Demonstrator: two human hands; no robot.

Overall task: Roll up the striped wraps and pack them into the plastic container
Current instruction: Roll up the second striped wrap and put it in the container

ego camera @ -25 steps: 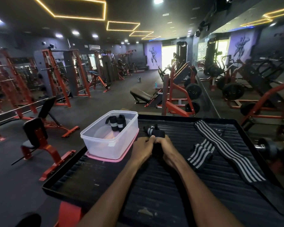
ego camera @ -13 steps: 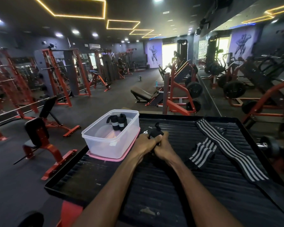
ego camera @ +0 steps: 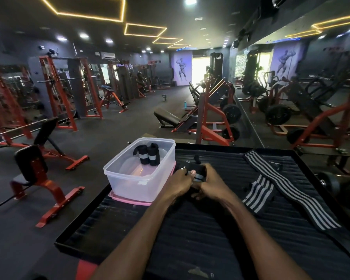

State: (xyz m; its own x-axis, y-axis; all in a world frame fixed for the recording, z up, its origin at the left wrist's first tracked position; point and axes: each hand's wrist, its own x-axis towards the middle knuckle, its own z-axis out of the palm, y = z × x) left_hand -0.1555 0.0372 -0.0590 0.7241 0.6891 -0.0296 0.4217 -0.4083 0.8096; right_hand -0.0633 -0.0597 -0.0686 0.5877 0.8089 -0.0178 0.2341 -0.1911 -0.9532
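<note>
So far, two rolled wraps [ego camera: 149, 154] stand upright in the translucent plastic container [ego camera: 129, 179] at the ribbed black platform's [ego camera: 210, 229] left edge. A third black roll [ego camera: 196, 173] is gripped between left hand [ego camera: 179, 183] and right hand [ego camera: 212, 183]. Two striped elastic wraps, one folded [ego camera: 257, 194], one long [ego camera: 287, 188], lie unrolled toward the right edge.

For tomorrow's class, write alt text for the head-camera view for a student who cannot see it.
Both hands, left hand and right hand, grip a rolled black wrap beside a plastic container holding two rolled wraps. A striped wrap lies unrolled on the black platform.
</note>
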